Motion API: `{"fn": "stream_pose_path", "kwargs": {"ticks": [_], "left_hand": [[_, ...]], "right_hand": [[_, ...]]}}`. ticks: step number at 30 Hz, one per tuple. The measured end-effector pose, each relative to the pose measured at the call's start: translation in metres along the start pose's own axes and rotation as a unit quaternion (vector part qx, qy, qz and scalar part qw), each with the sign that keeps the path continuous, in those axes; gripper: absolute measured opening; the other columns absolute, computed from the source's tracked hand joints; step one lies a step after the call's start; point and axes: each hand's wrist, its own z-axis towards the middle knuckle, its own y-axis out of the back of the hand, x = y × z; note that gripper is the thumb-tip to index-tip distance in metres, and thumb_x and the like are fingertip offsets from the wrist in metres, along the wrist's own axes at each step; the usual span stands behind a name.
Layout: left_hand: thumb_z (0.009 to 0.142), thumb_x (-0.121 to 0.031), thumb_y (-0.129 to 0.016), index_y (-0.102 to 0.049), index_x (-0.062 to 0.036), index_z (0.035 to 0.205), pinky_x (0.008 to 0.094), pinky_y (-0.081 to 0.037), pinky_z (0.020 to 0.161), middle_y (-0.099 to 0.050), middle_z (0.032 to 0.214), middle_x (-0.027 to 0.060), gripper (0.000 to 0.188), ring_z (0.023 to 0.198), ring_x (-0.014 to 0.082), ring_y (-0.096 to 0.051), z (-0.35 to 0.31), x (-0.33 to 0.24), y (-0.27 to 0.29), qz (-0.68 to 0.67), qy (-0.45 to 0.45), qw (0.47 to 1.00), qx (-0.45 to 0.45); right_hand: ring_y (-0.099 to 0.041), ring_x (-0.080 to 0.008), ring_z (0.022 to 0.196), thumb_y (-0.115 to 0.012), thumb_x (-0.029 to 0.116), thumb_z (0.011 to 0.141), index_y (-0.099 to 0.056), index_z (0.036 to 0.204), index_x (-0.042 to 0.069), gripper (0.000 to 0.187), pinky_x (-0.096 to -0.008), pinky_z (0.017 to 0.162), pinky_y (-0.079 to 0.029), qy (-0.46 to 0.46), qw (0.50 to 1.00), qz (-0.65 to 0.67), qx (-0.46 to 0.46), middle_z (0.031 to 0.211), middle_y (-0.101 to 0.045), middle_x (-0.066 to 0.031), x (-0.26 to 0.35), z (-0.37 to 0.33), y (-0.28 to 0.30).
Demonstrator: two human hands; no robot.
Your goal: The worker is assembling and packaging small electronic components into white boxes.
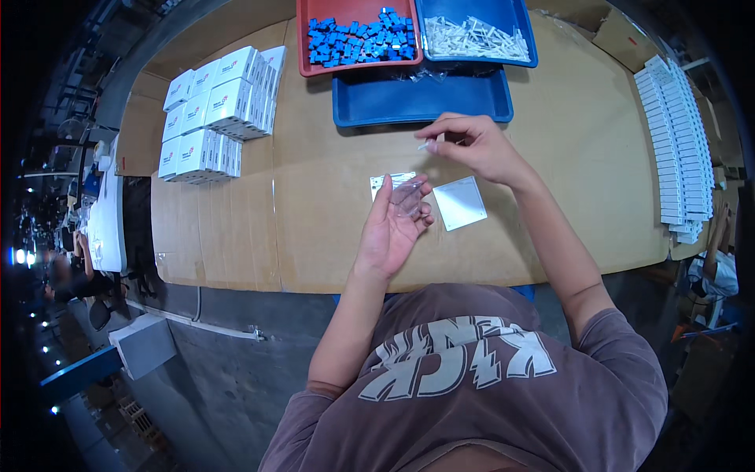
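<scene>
My left hand [387, 240], palm up, holds a small clear plastic piece [408, 200], perhaps a bag or shell; which one I cannot tell. Above and to the right of it, my right hand [477, 146] pinches a small white stick-like part [425, 146] between thumb and fingertips. Partly hidden behind the left fingers, a white printed card or box [381, 185] lies on the cardboard-covered table. A flat white square box or panel [461, 204] rests just right of the left hand, below the right wrist.
A red tray [358, 69] of small blue parts and a blue tray [476, 59] of white sticks stand at the back, above another blue tray [423, 110]. White boxes [206, 118] are stacked at the left; tall white stacks [674, 149] line the right edge.
</scene>
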Motion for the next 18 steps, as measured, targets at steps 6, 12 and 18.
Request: {"fn": "stream_pose_path", "kwargs": {"ticks": [6, 12, 18], "left_hand": [[0.111, -0.046, -0.047, -0.066, -0.0075, 0.128, 0.0374, -0.053, 0.088, -0.072, 0.116, 0.0075, 0.046, 0.092, 0.0176, -0.064, 0.001, 0.002, -0.001, 0.031, -0.006, 1.0, -0.004], [0.109, -0.044, -0.053, -0.064, -0.0059, 0.125, 0.033, -0.055, 0.082, -0.072, 0.113, 0.0101, 0.043, 0.09, 0.0161, -0.066, -0.002, 0.006, -0.011, 0.041, -0.014, 0.999, -0.018], [0.11, -0.045, -0.052, -0.062, -0.0072, 0.127, 0.0323, -0.056, 0.081, -0.071, 0.113, 0.01, 0.043, 0.092, 0.0169, -0.068, -0.004, 0.006, -0.013, 0.062, -0.016, 0.998, -0.01]], "right_hand": [[-0.059, -0.008, 0.072, -0.076, 0.01, 0.091, -0.074, 0.103, 0.001, 0.015, -0.0257, 0.068, -0.048, -0.104, 0.988, 0.025, 0.11, 0.085, -0.072, -0.0031, 0.023, -0.013, -0.011], [-0.065, -0.0087, 0.079, -0.075, 0.01, 0.092, -0.075, 0.101, 0.001, 0.013, -0.0267, 0.069, -0.05, -0.075, 0.985, -0.014, 0.155, 0.09, -0.073, -0.0025, 0.03, -0.009, -0.011], [-0.066, -0.0107, 0.09, -0.071, 0.013, 0.097, -0.075, 0.105, 0.0, 0.017, -0.0279, 0.067, -0.05, 0.024, 0.97, -0.067, 0.231, 0.112, -0.072, -0.0057, 0.025, 0.002, -0.006]]}}
